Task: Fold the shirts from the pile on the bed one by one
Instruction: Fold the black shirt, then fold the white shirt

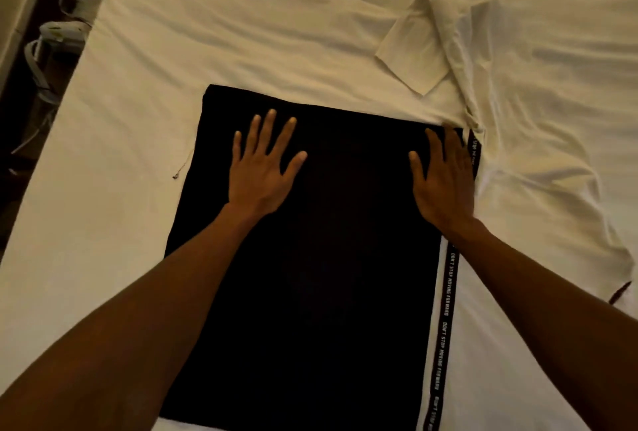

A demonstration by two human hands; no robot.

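Forearms: two bare forearms reach from the near edge of view out over the bed, ending in flat hands.
Black shirt: a black, rectangular, part-folded cloth shirt (310, 258) lies spread on the bed directly under both palms, with a black-and-white lettered tape stripe (445, 320) along its right edge.
Left hand: the left hand (262, 168) rests palm down on the far left part of the black shirt; its fingers (269, 127) are fully spread and flat, gripping nothing.
Right hand: the right hand (445, 175) presses flat at the far right edge, just beside the stripe; its fingers (448, 144) are extended, holding nothing.
White shirt: a crumpled white cloth shirt (518, 120) lies beyond and to the right of the right fingers, its sleeve (414, 51) splayed out, touching the black shirt's far right corner.
Bed: a cream, wrinkled sheet (241, 16) covers the bed around both garments.
Step in hand: smoothing and flattening the black shirt between folds, by my reading.
Next move: likely pinching an edge at the fingertips and carrying it over evenly, keeping corners aligned; whether a further fold is needed cannot be told.
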